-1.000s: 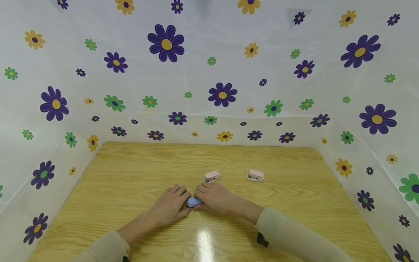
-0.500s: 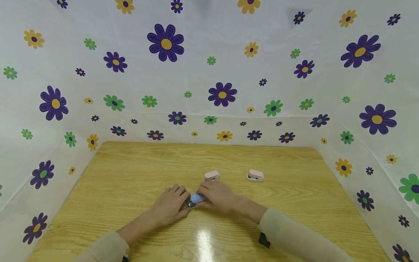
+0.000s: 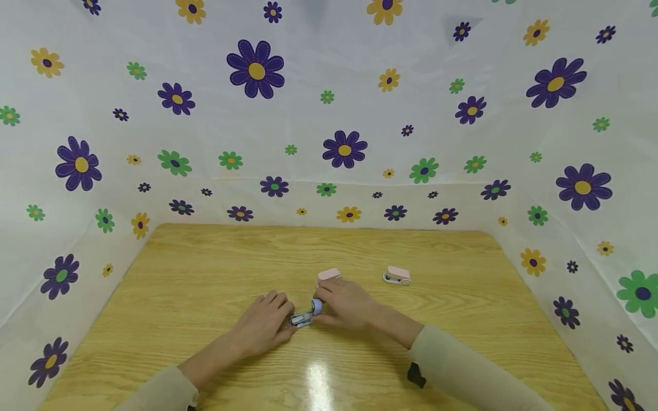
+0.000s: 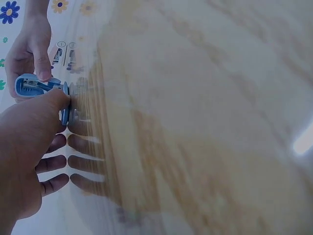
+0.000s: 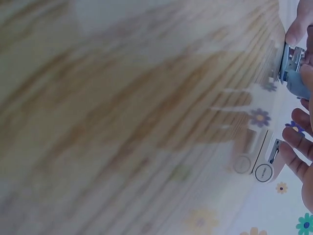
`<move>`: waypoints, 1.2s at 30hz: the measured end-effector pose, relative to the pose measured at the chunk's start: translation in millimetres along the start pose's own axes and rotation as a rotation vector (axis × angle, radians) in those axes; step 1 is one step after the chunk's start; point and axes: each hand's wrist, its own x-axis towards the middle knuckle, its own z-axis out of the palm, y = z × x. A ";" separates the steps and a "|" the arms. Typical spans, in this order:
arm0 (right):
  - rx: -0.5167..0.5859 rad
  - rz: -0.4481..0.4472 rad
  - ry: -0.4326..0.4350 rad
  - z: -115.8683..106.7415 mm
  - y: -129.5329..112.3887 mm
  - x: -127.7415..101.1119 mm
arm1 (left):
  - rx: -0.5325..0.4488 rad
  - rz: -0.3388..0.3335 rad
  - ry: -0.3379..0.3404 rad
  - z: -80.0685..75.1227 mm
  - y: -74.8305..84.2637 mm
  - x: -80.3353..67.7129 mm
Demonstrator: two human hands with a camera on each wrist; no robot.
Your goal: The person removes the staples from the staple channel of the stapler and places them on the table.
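Rounded blue plastic top arm (image 3: 316,307) stands higher than earlier on small blue stapler (image 3: 305,317), baring silvery metal channel (image 3: 300,318). Left hand (image 3: 263,321) pinches base (image 4: 65,116) on wood-grain bench (image 3: 231,251), right hand (image 3: 348,305) pinches raised arm — hold base flat, tilt gently.

I face a glossy wood-grain worktop (image 3: 231,251) with one bright light reflection (image 3: 320,383). White, flower-printed sheeting (image 3: 303,123) encloses its far, left and right sides.
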 end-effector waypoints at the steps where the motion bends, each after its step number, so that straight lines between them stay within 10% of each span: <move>1: 0.003 0.002 -0.001 -0.2 0.6 -0.5 | -0.002 -0.003 -0.001 -0.6 0.0 -0.5; 36: 0.027 0.170 0.088 -2.7 -24.8 17.0 | 0.052 -0.185 -0.012 -12.3 -8.3 -35.6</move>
